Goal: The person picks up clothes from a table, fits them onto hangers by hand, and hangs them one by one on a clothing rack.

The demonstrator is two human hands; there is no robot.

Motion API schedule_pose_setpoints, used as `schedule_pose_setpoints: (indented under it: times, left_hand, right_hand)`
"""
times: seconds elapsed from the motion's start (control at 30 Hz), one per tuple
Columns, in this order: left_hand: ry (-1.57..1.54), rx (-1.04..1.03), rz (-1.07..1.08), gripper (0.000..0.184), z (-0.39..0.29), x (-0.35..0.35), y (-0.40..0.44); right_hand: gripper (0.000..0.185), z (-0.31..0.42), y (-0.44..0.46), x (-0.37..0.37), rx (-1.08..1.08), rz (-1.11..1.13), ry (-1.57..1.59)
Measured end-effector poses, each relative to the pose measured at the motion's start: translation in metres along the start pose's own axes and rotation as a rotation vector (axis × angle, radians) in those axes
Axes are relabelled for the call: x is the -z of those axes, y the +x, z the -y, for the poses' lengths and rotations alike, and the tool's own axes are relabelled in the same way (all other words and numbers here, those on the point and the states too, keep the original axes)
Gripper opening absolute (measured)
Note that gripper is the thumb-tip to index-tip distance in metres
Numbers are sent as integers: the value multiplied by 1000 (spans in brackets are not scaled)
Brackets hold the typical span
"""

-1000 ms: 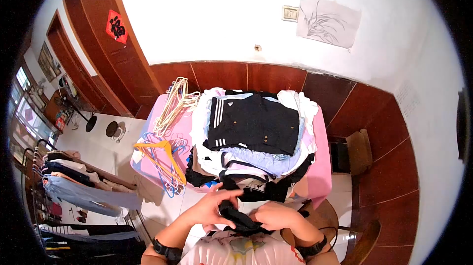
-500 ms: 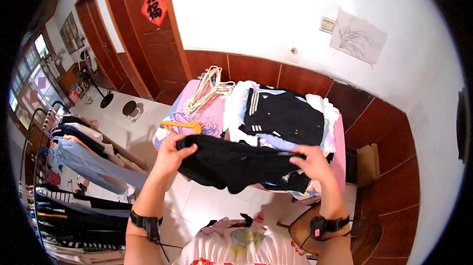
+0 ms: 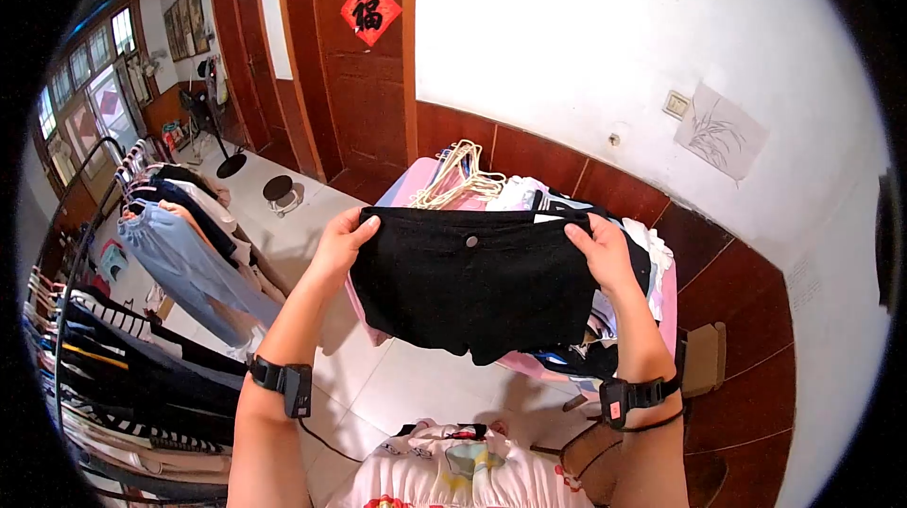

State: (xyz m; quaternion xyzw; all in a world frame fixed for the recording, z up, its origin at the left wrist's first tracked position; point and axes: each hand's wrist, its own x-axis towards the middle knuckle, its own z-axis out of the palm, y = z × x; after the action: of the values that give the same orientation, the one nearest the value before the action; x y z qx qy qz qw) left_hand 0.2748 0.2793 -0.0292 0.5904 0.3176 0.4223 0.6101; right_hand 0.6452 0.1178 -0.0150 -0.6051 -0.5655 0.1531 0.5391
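Note:
A pair of black shorts hangs spread out in front of me, its waistband up and a round button showing at the middle. My left hand pinches one end of the waistband, thumb on the near side. The other end is gripped by my right hand in the same way. Behind the shorts, a pile of folded clothes lies on a table with a pink cover. Cream hangers are heaped at its far left corner. The shorts hide much of the table.
To my left stands a clothes rack full of hung garments, among them light blue trousers. A round stool and a black fan are on the tiled floor farther off. A chair stands at the right by the wall.
The shorts have gone from bunched and sagging to stretched flat between my hands, with the waistband raised. My view has turned left, and the orange hanger is now out of sight.

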Motion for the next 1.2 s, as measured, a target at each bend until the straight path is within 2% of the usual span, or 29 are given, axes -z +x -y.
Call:
schedule_pose_setpoints:
  times: [0.03, 0.07, 0.13, 0.17, 0.2, 0.47, 0.53, 0.57, 0.67, 0.73, 0.8, 0.87, 0.97, 1.03, 1.07, 1.13, 1.2]
  left_hand:
    - [-1, 0, -8, 14, -2, 9, 0]
    - [48, -25, 0, 14, -4, 17, 0]
    - [102, -46, 5, 15, -9, 33, -1]
    - [118, -49, 17, 15, -15, 39, -3]
    - [134, -52, 30, 15, -20, 44, -6]
    - [195, -134, -2, 12, -33, 83, -18]
    - [321, 32, -80, 12, -43, 90, -27]
    - [319, 30, -82, 12, -40, 94, -30]
    - [178, 28, -112, 16, -16, 109, -45]
    - [290, 32, -89, 17, -2, 118, -69]
    - [346, 114, -8, 18, 16, 126, -95]
    - [266, 113, 8, 13, 55, 140, -117]
    - [372, 209, 77, 7, 89, 150, -153]
    - [484, 221, 76, 9, 95, 148, -172]
    - [407, 274, 92, 9, 116, 156, -180]
    - [351, 303, 65, 14, 129, 155, -196]
    - [584, 218, 75, 29, 136, 158, -208]
  right_hand:
    - [28, 4, 1, -7, 49, -34, 3]
    - [29, 7, 5, -9, 9, -32, -89]
    - [29, 10, 11, -21, -31, -32, 85]
    - [29, 13, 15, -24, -9, -27, 23]
    - [29, 17, 15, -27, -76, -19, 50]
    - [20, 44, 21, -65, -7, 52, 149]
    - [20, 46, 22, -74, -3, 69, 119]
    - [20, 45, 21, -79, -2, 89, 92]
    - [20, 49, 5, -99, 45, 130, -17]
    - [22, 55, -19, -111, -58, 213, -177]
    - [26, 52, -47, -130, -285, 294, -7]
    - [30, 23, -73, -150, -313, 340, -47]
    - [34, -17, -110, -177, -230, 325, -132]
    - [27, -49, -131, -194, -211, 329, -154]
    - [23, -56, -137, -200, -170, 318, -184]
    - [18, -31, -142, -201, -414, 442, -179]
    - [16, -54, -149, -206, -392, 515, -145]
